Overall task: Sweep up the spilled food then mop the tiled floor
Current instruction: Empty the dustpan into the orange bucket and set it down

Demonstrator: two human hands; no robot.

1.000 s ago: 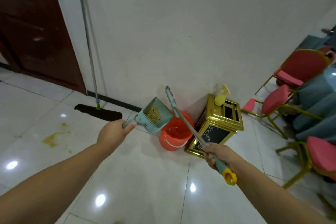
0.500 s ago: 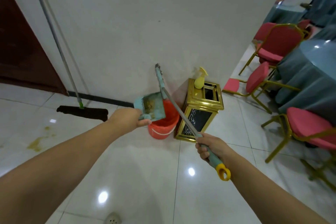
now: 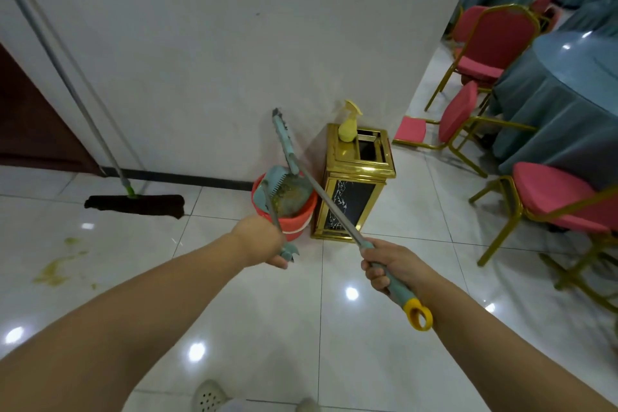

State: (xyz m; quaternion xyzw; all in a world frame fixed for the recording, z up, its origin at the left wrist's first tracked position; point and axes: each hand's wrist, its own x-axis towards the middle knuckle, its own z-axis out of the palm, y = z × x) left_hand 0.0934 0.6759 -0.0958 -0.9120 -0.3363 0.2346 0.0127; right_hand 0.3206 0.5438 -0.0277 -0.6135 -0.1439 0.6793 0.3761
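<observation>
Now left hand (image 3: 264, 241) grips dustpan (image 3: 284, 191) tipped over red bucket (image 3: 297, 221); right hand (image 3: 389, 266) grips broom (image 3: 321, 197), handle slanting up-left.

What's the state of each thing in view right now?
Teal plastic dustpan: tipped over the bucket, food residue inside.
Orange plastic bucket: upright.
Teal long-handled broom: raised off the floor.
Green-handled flat mop: leaning on wall.
Left hand: grips dustpan handle.
Right hand: grips broom handle.
Yellowish spill: still on tiles.
</observation>
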